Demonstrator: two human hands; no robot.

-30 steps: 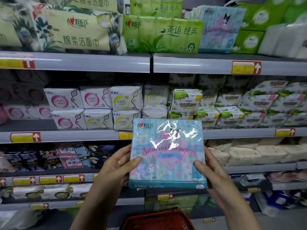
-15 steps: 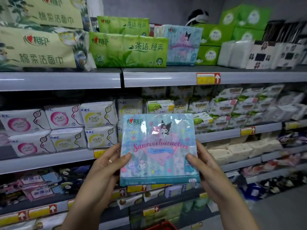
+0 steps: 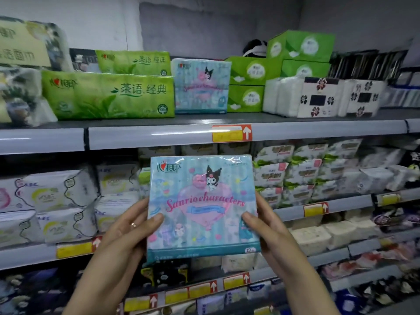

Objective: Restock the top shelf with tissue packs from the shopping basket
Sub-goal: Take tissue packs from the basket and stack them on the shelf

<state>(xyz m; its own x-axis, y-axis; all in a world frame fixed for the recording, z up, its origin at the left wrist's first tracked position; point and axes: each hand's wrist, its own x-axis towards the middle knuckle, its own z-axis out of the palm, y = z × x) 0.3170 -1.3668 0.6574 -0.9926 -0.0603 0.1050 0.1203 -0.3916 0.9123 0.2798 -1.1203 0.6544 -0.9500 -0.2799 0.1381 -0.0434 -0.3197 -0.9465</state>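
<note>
Store shelving fills the view in front of a grey wall (image 3: 216,21), tier over tier of wrapped goods. The top shelf (image 3: 147,136) runs across above the hands, with a grey front lip carrying a red-and-yellow price tag (image 3: 231,133). It is crowded. Long green tissue packs (image 3: 109,94) lie to the left and green tissue boxes (image 3: 247,85) are stacked to the right. Between them, touching both, stands a blue cartoon-print pack (image 3: 200,87). Only a narrow bare strip shows along the shelf front.

The tissue pack (image 3: 202,205) to be shelved matches that blue one. It is held upright, face toward the camera, in front of the second tier and below the top lip. It looks light and soft, and its glossy film wrap catches glare, so it is likely slippery and will dent under a hard squeeze. Taking it by the two side edges seems soundest.

The left hand (image 3: 127,233) and right hand (image 3: 270,233) clasp those edges. Each thumb (image 3: 155,218) lies flat on the front, with the fingers hidden behind. The shopping basket is out of view.
</note>
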